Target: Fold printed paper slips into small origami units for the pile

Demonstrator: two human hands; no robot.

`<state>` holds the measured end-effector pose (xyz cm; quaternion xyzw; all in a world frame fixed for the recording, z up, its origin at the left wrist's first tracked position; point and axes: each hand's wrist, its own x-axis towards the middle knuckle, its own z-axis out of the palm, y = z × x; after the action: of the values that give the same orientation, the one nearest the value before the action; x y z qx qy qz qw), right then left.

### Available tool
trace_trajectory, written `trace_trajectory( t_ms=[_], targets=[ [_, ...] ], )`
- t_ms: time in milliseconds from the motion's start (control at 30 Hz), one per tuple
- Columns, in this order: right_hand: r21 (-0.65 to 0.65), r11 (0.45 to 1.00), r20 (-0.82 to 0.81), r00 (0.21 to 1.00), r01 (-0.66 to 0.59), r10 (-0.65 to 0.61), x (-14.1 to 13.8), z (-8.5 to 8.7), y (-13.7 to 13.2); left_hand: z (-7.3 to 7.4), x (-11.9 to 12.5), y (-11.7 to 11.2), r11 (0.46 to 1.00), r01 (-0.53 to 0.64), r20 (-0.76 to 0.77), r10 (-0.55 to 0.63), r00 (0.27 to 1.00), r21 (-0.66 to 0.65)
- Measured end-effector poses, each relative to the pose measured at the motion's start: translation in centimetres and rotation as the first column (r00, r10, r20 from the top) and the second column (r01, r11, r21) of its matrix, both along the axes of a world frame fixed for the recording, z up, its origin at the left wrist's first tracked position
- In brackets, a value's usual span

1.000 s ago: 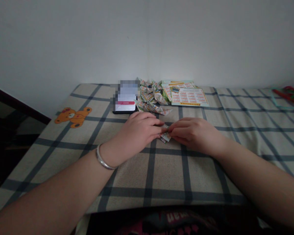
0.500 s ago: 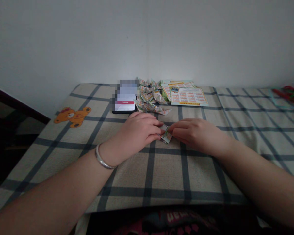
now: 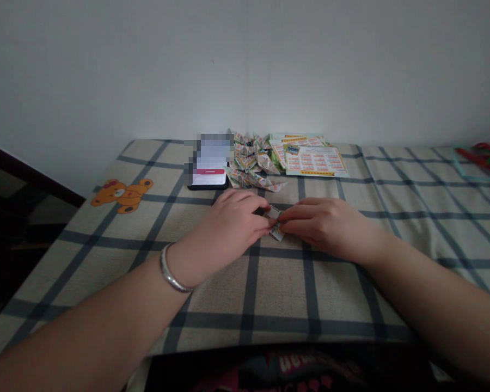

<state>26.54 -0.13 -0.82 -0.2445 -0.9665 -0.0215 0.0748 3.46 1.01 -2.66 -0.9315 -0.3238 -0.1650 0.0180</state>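
Observation:
A small piece of folded printed paper lies on the checked tablecloth between my two hands, partly covered by fingers. My left hand, with a silver bangle at its wrist, is closed with its fingertips on the paper's left side. From the right, my right hand pinches the paper's other edge, and the fingertips of both hands nearly meet. Just beyond my hands sit several folded paper pieces with pointed ends, printed in the same style.
A phone with a lit screen stands left of the folded pieces. Right of them lies a stack of printed calendar sheets. An orange bear cutout is at the left, and red and green items at the far right. A wall rises behind.
My left fingertips have shifted right and my right fingertips slightly left, closing in on the paper. Less of the paper shows between them.

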Motion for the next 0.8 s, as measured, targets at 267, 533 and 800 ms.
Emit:
trace_trajectory(
  t_ms=[267, 533, 800],
  targets=[
    [-0.039, 0.997, -0.106, 0.992, 0.064, -0.068, -0.3, -0.4, -0.1, 0.1, -0.4, 0.4, 0.998, 0.061, -0.002, -0.061, 0.998, 0.035],
    [0.043, 0.987, -0.091, 0.984, 0.156, -0.152, -1.3, -1.1, -0.1, 0.3, -0.2, -0.2, 0.998, 0.031, -0.068, -0.027, 0.997, 0.053],
    [0.065, 0.961, -0.092, 0.96, 0.27, -0.263, -1.8, -1.5, -0.3, 0.5, -0.4, -0.4, 0.998, 0.034, -0.086, -0.03, 0.996, 0.052]
  ],
)
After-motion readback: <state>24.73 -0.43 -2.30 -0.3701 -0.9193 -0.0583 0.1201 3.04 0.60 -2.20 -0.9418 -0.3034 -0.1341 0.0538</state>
